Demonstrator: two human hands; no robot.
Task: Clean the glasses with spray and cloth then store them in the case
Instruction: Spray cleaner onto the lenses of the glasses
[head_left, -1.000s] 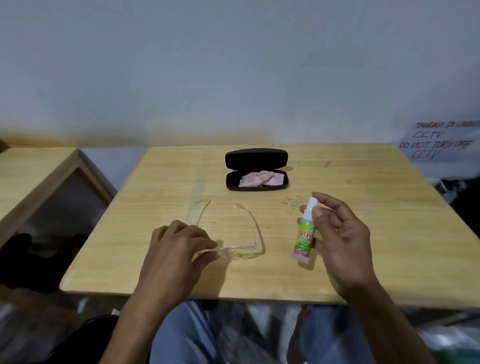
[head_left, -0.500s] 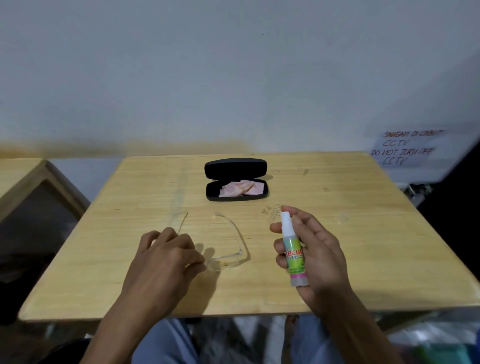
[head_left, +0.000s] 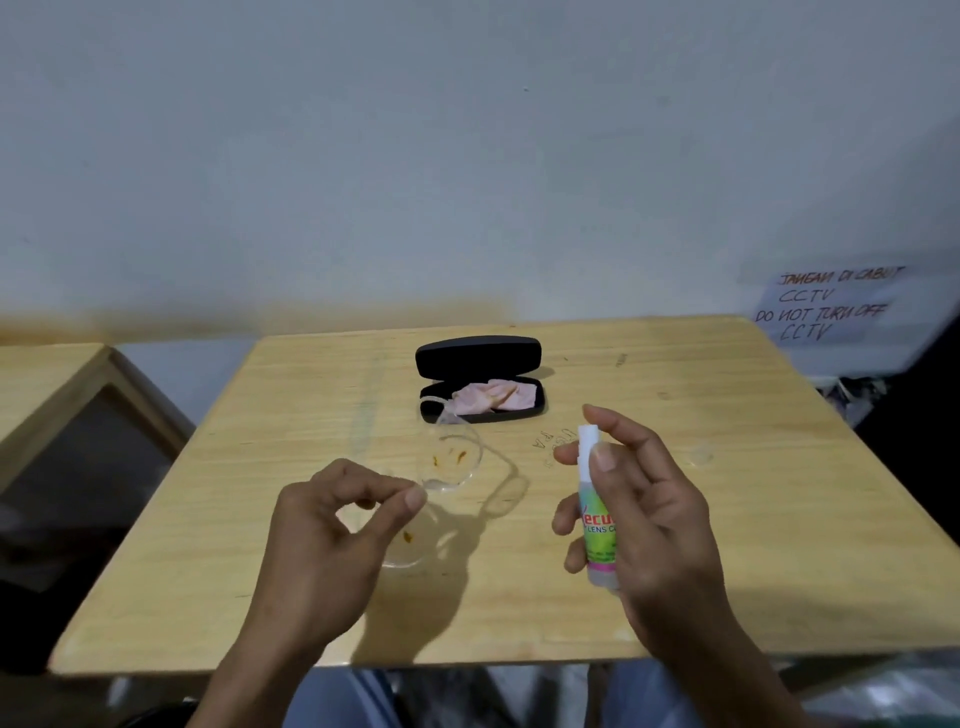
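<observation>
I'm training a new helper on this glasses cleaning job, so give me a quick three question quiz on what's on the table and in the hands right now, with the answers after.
1. True or false: the black case on the wooden table is closed.
2. Which hand holds the spray bottle? A) left B) right C) neither
3. Fill in: the pink cloth lies inside the ____.

Key
1. False. Its lid stands open.
2. B. The right hand holds it upright, while the left hand pinches the clear glasses, lifted off the table.
3. Case.
</observation>
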